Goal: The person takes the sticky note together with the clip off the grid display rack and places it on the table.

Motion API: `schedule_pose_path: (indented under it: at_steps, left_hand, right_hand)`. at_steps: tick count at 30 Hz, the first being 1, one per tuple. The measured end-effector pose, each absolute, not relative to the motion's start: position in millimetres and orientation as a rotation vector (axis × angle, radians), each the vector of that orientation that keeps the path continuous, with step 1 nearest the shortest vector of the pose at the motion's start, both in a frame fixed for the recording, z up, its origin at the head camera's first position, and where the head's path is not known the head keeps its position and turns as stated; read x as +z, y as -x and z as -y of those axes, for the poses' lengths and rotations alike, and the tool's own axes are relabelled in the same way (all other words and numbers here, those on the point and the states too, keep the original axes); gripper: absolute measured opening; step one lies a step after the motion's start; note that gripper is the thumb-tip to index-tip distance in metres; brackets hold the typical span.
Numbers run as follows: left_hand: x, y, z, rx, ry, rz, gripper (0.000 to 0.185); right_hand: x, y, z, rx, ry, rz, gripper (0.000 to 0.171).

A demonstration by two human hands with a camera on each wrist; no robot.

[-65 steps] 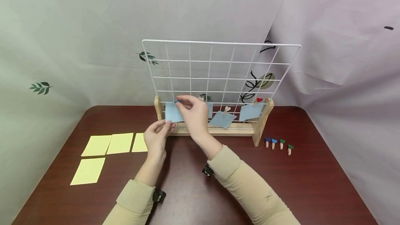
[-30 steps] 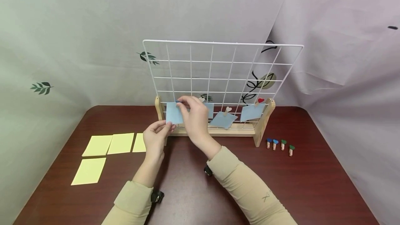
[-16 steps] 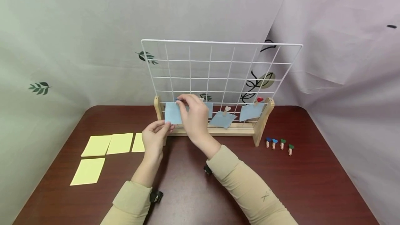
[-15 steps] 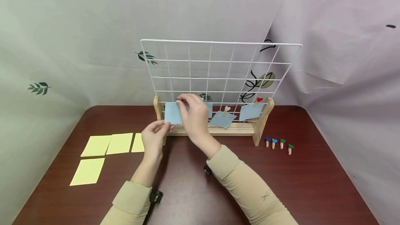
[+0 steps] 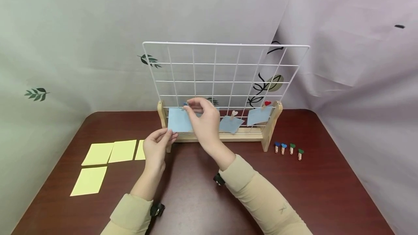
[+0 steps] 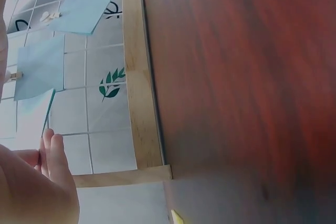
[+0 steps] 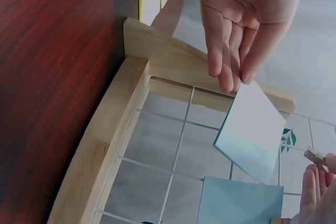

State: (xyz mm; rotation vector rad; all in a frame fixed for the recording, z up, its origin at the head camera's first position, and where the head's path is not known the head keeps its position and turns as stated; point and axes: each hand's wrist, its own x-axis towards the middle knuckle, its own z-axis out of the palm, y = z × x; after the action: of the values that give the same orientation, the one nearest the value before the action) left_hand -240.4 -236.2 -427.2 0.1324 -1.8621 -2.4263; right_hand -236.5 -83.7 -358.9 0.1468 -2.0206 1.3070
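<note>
My left hand [image 5: 156,149] pinches a light blue paper note [image 5: 179,120] by its lower left corner, in front of the rack's left end. My right hand [image 5: 207,124] pinches a small wooden clothespin [image 7: 316,158] with a blue heart [image 5: 185,104]. In the right wrist view, a small gap shows between the clothespin and the note's upper edge. The white wire grid rack [image 5: 225,81] bears other blue notes: one [image 6: 41,69] mostly hidden by my right hand in the head view, a tilted one [image 5: 231,124] under a white heart clothespin, and one [image 5: 259,116] under a red heart clothespin.
Several yellow paper notes [image 5: 89,181] lie on the dark red table [image 5: 196,198] at the left. To the right of the rack's wooden foot [image 5: 271,128] lie several heart clothespins [image 5: 283,149], blue and green. A pale curtain [image 5: 98,46] hangs behind.
The held note and my left hand have come slightly down, towards me. The right hand stays near the note's upper edge with the clothespin. The head view has shifted a little.
</note>
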Motion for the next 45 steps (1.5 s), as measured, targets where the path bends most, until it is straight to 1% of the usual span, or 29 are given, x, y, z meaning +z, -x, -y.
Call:
schedule_pose_path:
  at_steps: [5,14,25,35,41,45]
  left_hand:
    - [-426,234,242,-2.460,-0.142,1.876,0.006]
    - [-422,213,253,-2.537,-0.163,1.907,0.012]
    - [-417,192,267,-2.564,-0.204,1.981,0.022]
    - [-418,183,286,-2.596,-0.165,1.983,0.025]
    - [-421,179,301,-2.551,-0.195,2.015,0.031]
    - [-423,179,312,-2.492,-0.214,2.057,0.031]
  right_hand:
    - [-363,231,78,1.410,-0.115,1.990,0.016]
    - [-370,220,68,1.578,-0.122,1.916,0.016]
    - [-377,211,58,1.718,-0.024,1.886,0.018]
    - [-387,202,41,1.757,0.022,1.878,0.017]
    - [-395,196,28,1.784,0.056,1.886,0.018]
    - [-400,190,15,1.789,0.080,1.912,0.018]
